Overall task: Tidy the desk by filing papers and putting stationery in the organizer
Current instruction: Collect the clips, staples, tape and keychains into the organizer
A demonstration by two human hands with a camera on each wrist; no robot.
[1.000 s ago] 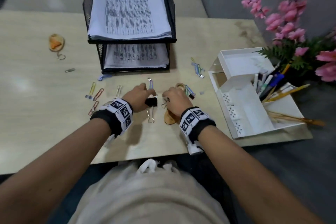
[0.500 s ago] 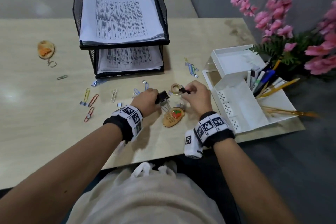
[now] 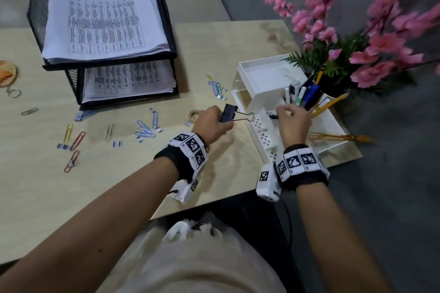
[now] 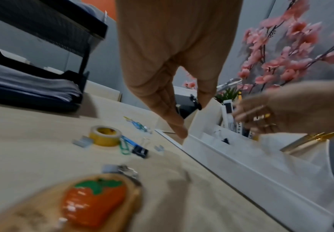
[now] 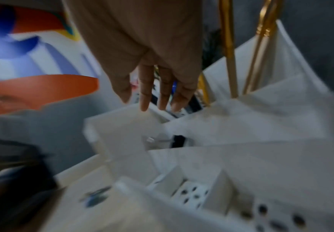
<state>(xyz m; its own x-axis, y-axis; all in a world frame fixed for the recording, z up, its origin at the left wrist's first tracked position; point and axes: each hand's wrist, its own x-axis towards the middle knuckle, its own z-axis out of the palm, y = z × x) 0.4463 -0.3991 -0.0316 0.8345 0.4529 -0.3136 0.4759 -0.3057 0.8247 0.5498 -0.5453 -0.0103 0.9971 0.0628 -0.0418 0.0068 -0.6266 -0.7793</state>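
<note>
My left hand (image 3: 220, 118) pinches a large black binder clip (image 3: 229, 113) a little above the desk. The clip's wire handle points at the white organizer (image 3: 329, 121). In the left wrist view the thumb and fingers of that hand (image 4: 189, 116) close on the clip. My right hand (image 3: 284, 112) hovers over the organizer with straight, relaxed fingers (image 5: 144, 100) and holds nothing. Below it a small black binder clip (image 5: 178, 141) lies in a compartment, also visible from the head view as a small black binder clip (image 3: 273, 116).
A black mesh paper tray (image 3: 109, 63) with stacked sheets stands at the back left. Several paper clips (image 3: 142, 128), a tape roll (image 3: 194, 114) and a carrot keychain (image 4: 94, 202) lie on the desk. Pens (image 3: 307, 96) fill the organizer. Pink flowers (image 3: 357, 31) rise at the right.
Both hands moved right from the desk's middle to the organizer. The left lifted the large binder clip along. The right let go of the small clip, which now lies in a compartment.
</note>
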